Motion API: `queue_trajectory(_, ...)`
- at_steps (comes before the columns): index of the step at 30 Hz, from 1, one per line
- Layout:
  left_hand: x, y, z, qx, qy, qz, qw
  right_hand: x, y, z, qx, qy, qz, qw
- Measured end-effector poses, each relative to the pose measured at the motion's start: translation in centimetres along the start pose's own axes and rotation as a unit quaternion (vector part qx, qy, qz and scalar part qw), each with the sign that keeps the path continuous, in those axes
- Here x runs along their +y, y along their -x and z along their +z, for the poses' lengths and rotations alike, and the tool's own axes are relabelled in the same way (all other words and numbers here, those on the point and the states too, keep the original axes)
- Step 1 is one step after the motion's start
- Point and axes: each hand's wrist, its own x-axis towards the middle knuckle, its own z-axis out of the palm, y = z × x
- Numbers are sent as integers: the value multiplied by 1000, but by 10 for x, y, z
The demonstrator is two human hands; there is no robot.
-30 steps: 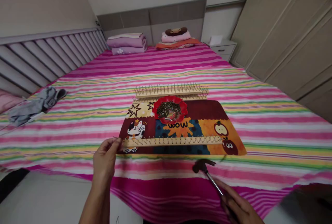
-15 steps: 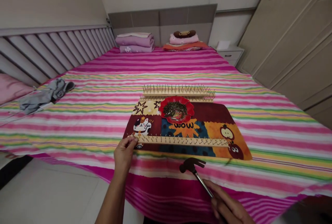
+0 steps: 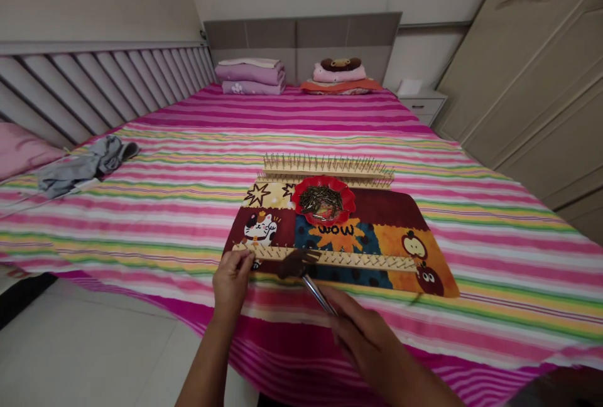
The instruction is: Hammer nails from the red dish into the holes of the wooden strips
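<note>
My left hand [image 3: 233, 276] is at the left end of a narrow wooden strip [image 3: 360, 260], thumb and fingers pinched together against it. Whether a nail is between those fingertips is too small to see. Rows of thin nails stick up along the strip, which lies across the front of a patterned mat [image 3: 386, 206]. In my right hand [image 3: 360, 331] is a claw hammer [image 3: 318, 294], gripped by its handle. The dark, slightly blurred hammer head is over the strip, right of my left hand. Behind it, a red scalloped dish [image 3: 348, 201] holds a heap of nails [image 3: 321, 200].
Further wooden strips [image 3: 325, 173] full of upright nails lie behind the dish. The striped bedspread [image 3: 141, 225] carries a crumpled grey cloth [image 3: 89, 165] and a pink pillow [image 3: 23, 151] at left. Folded purple bedding [image 3: 252, 74] and another stack [image 3: 342, 80] sit by the headboard.
My right hand has brought the hammer up and left, from in front of the mat to over the wooden strip. My left hand stays at the strip's left end. The view has shifted slightly.
</note>
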Motion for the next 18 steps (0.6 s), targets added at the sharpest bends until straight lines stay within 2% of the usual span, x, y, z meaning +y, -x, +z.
queue_trajectory(4, -4, 2, 2, 6, -10, 28, 1000, -28, -35, 14, -4, 35, -85, 996)
queue_trajectory(7, -6, 2, 3, 10, -20, 36, 999, -39, -56, 25, -17, 56, -134, 989)
queue_trajectory(11, -6, 2, 4, 5, -31, 28, 999, -39, -74, 35, -34, 106, -132, 985)
queue_trajectory(14, -3, 2, 3, -2, -35, 19, 999, -38, -71, 33, -32, 112, -120, 986)
queue_trajectory(18, 0, 0, 2, -10, -43, 5, 999, -42, -40, 16, -40, 72, -131, 988)
